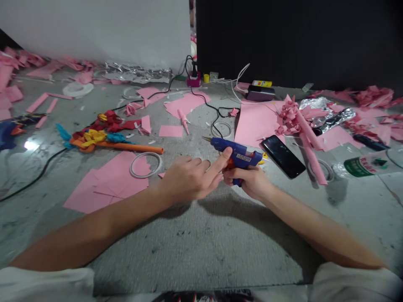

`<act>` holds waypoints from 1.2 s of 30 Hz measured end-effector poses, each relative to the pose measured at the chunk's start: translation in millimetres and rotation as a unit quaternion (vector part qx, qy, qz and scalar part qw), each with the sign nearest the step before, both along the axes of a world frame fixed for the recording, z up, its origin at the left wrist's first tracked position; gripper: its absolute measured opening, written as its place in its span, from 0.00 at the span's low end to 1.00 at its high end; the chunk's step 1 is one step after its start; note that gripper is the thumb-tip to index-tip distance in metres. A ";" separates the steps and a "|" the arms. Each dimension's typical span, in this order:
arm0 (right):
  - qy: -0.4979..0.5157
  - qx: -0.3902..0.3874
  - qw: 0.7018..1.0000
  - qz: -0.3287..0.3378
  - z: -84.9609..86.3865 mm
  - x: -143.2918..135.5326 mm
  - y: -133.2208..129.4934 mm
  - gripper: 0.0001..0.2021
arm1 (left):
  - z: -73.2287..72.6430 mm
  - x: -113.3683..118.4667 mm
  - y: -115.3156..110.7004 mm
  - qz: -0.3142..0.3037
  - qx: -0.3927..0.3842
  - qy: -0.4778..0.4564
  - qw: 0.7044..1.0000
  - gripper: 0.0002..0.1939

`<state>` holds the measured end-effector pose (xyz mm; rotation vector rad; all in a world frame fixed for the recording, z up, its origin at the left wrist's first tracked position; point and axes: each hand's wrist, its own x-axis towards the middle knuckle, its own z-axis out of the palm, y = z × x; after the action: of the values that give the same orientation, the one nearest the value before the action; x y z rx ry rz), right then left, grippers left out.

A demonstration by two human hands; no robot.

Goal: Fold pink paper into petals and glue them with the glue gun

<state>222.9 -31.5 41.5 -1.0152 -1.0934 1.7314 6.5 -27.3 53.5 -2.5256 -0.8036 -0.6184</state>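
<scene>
A grey, scuffed floor (201,235) runs back to a white wall and a black panel, littered with pink paper scraps.

Around the blue hot glue gun (236,153) lie many things. Just right of the gun rests a black smartphone (282,156), screen up, and beyond the phone a long rolled pink paper stick with curled petals (302,133) lies across a flat pink paper sheet (255,121). Behind the gun's nozzle a black cable (217,113) loops back to a pink power plug block (193,79) at the wall. Left of the gun sits a white tape ring (145,164) on a stack of pink sheets (107,182), and further left an orange stick wrapped in yellow, red and blue paper (113,141). Far right of the gun lies a clear plastic bottle with a green label (365,165), on its side; what it holds cannot be told. Crumpled silver foil (327,111) lies behind the phone.

The gun is held just above the floor, centre of view, with its metal tip pointing left and an orange trigger below its body. The right hand (248,181) has its grip clenched round the gun's handle. The left hand (189,178) grips nothing, its fingers loosely curled and its forefinger laid against the gun's barrel.
</scene>
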 end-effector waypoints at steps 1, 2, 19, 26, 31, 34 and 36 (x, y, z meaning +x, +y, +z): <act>0.000 0.000 1.000 0.002 0.2 0.0 -0.7 0.03 | 0.9 0.4 -0.1 -0.003 0.009 -0.003 1.000 0.29; 0.003 -0.002 1.000 0.004 0.4 -0.1 -1.2 0.03 | 1.8 0.6 -0.2 -0.003 0.016 -0.005 1.000 0.28; 0.007 0.004 0.998 -0.058 6.0 7.2 8.2 0.11 | 1.1 -20.5 1.8 -0.038 -0.066 -0.118 0.990 0.25; -0.147 0.064 0.986 -0.048 15.3 26.5 17.9 0.16 | -27.6 -42.9 9.4 -0.048 -0.262 -0.132 0.955 0.12; -0.299 0.046 0.953 -0.023 11.4 36.0 12.2 0.19 | -47.7 -35.2 10.9 -0.017 -0.310 -0.060 0.949 0.16; -0.311 0.018 0.950 -0.029 11.1 39.0 8.5 0.20 | -46.0 -34.0 8.7 -0.034 -0.327 -0.069 0.942 0.11; -0.311 0.006 0.950 -0.031 11.6 40.5 7.7 0.20 | -43.1 -36.0 5.4 -0.054 -0.338 -0.077 0.937 0.10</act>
<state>263.4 -23.8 53.1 -1.6315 -1.4301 1.3763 -29.4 -21.9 10.3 -3.1888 -1.0845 -0.6648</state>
